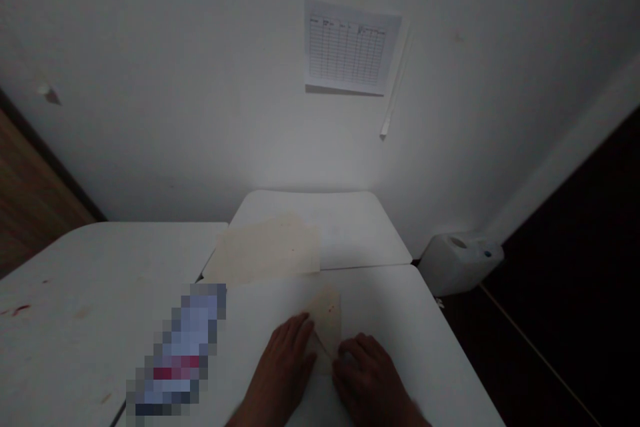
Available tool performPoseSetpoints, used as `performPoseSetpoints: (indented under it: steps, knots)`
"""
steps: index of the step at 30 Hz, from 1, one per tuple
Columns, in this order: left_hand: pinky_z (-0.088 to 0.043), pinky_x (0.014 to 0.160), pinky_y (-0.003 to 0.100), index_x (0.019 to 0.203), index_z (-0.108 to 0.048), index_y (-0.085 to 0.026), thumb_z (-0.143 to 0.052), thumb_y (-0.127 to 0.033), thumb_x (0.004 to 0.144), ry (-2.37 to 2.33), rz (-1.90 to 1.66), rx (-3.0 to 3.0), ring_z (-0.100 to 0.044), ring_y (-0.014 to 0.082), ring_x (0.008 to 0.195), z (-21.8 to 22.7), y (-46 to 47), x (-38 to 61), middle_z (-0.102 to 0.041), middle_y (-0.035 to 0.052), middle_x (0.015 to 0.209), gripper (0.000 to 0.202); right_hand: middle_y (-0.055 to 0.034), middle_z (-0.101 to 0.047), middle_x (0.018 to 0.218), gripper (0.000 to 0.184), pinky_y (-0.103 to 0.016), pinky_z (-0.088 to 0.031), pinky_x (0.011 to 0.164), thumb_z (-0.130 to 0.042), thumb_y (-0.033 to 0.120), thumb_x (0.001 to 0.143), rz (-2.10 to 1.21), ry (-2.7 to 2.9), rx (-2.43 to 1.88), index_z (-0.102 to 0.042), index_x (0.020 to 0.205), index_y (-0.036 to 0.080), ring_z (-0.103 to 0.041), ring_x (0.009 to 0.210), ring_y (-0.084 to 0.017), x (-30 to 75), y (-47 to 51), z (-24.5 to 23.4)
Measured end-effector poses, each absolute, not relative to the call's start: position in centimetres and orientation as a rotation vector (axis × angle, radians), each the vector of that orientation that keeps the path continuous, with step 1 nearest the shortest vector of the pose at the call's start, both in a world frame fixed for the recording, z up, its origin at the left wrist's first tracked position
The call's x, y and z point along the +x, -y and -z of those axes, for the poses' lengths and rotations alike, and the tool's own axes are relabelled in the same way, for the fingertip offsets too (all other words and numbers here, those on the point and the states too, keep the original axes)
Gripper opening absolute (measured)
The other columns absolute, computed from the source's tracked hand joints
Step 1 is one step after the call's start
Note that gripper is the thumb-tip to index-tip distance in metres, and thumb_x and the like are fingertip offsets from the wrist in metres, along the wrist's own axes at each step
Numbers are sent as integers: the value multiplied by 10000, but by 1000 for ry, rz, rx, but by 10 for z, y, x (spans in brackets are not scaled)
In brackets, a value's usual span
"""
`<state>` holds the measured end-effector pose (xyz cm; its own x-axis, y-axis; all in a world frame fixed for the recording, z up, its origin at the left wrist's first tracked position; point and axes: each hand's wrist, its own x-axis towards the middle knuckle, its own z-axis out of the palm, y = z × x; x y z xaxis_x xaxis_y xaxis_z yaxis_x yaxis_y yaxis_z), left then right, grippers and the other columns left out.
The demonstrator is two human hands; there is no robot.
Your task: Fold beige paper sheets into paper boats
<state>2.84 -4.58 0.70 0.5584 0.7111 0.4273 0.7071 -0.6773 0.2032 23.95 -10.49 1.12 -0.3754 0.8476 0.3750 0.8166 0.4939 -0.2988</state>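
Observation:
A small piece of thin beige paper lies on the white table in front of me, with a crease or folded edge running slantwise across it. A few small reddish specks show near its upper part. My left hand is on the paper's left edge, fingers together and bent onto it, thumb lower down. At the lower right corner, my right hand is curled with its fingers pinched on the paper. Just beyond, a larger beige sheet lies flat across the joint between two table tops.
Left of my hands lies a long pixelated object that I cannot make out. A stained white table adjoins on the left. A printed chart and a thin white strip are on the wall. Right of the table stands a white plastic canister.

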Motion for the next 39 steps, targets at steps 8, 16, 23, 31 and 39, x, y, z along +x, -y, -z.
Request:
performPoseSetpoints:
  steps: [8,16,23,31,39]
  knots:
    - [-521,936,479,1203,-593,-258,-519,-212,899,-1237,-747,2816,-551,294,1190,-2,45,24,-583,87,1304,316,-42,-605,907,123,-356,-427,815,-589,174,838,-35,2265,-1371,-619,938,241,-525,866,-219,240,109,-8]
    - [-540,902,486,1112,-664,-255,-532,-221,903,-1245,-800,2767,-590,295,1137,-5,38,28,-628,93,1241,249,-28,-589,815,65,-342,-424,756,-630,193,798,38,2267,-1340,-617,841,240,-518,794,-205,246,116,0]
    - [-527,935,446,1023,-704,-279,-538,-163,892,-1058,-784,2688,-587,253,1148,-15,27,32,-644,53,1228,241,-39,-634,956,110,-354,-451,860,-600,135,857,-126,2117,-1462,-653,857,232,-568,899,-196,254,91,-30]
    - [-521,940,429,1059,-678,-251,-533,-131,877,-970,-768,2666,-583,246,1144,-20,19,30,-641,69,1226,262,-24,-594,1286,400,-421,-372,1031,-720,215,799,-246,2250,-1446,-624,1180,287,-508,1180,-239,251,50,-49]
    - [-496,931,480,1151,-629,-233,-650,-264,822,-1194,-766,2674,-607,278,1082,-21,16,26,-676,69,1152,331,-23,-612,1253,435,-391,-391,990,-736,272,779,-291,2333,-1478,-619,1197,292,-525,1148,-234,250,41,-42]
